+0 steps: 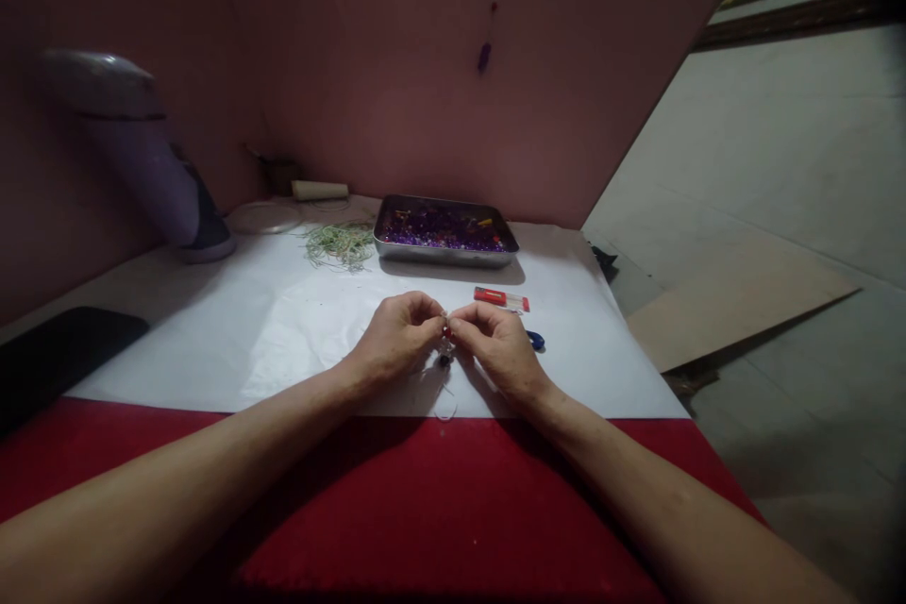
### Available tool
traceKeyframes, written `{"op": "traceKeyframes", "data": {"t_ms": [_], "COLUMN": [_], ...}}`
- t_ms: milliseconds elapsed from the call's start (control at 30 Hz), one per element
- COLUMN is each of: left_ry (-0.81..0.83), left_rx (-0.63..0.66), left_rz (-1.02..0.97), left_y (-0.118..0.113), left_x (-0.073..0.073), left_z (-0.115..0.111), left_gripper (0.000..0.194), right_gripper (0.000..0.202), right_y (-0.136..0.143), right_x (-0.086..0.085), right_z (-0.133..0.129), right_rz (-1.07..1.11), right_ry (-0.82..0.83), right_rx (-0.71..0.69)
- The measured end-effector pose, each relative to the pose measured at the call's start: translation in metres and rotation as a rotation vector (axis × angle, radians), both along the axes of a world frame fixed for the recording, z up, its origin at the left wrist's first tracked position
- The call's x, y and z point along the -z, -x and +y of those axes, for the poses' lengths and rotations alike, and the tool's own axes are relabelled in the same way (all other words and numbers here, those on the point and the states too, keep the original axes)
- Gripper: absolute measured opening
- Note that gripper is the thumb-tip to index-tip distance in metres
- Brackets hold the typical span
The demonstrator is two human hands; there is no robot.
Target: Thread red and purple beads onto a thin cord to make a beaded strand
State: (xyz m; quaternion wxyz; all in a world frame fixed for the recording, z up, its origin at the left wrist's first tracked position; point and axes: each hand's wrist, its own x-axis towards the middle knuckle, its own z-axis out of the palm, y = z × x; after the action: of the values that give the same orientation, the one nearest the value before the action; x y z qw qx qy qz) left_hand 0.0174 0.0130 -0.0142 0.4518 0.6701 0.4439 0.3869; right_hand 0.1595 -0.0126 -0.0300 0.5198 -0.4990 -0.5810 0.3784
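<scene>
My left hand (402, 328) and my right hand (501, 344) meet low over the white paper, each closed in a pinch. Between their fingertips is a small string of beads (445, 359), with red, clear and dark beads showing. Both hands grip its upper end, and the beads hang below the fingers. A thin pale thread (445, 408) trails from it toward the paper's front edge. Just beyond my right hand lies a small red and clear case (501, 299). A blue handle (536, 340), partly hidden by that hand, shows beside it.
A metal tray (445, 256) of purple beads stands at the back, with a tangle of pale green thread (338, 246) left of it. A purple lamp-like device (145, 160) and a dark flat object (67, 354) are at left. A beaded strand (485, 55) hangs against the wall.
</scene>
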Motion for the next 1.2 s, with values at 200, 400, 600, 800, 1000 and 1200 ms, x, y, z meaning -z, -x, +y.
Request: {"op": "traceKeyframes", "data": {"t_ms": [200,400,600,800,1000,1200], "left_ry": [-0.022,-0.019,-0.046,-0.058,-0.051,-0.012], "left_rx": [0.021,0.018,0.031,0.037,0.052,0.054], "left_rz": [0.02,0.027,0.127,0.164,0.055,-0.004], "left_y": [0.0001,0.0006,0.0009,0.0009,0.0018,0.0011], "left_x": [0.0019,0.0024,0.0004,0.001,0.0021,0.0004], "left_z": [0.0008,0.0014,0.0005,0.0018,0.0025,0.0016], "left_gripper": [0.007,0.008,0.01,0.008,0.007,0.006], "right_gripper": [0.008,0.008,0.007,0.007,0.008,0.009], "right_y": [-0.0001,-0.0008,-0.0001,-0.0009,-0.0012,-0.0002], "right_x": [-0.0009,-0.0001,0.0,0.0005,0.0,-0.0005], "right_z": [-0.0004,-0.0004,-0.001,-0.0003,-0.0005,-0.0007], "right_rz": [0.004,-0.012,-0.01,0.007,-0.006,-0.004], "right_ry": [-0.003,-0.008,-0.017,-0.02,-0.013,-0.004], "right_rx": [0.003,0.006,-0.004,-0.009,-0.005,-0.008]}}
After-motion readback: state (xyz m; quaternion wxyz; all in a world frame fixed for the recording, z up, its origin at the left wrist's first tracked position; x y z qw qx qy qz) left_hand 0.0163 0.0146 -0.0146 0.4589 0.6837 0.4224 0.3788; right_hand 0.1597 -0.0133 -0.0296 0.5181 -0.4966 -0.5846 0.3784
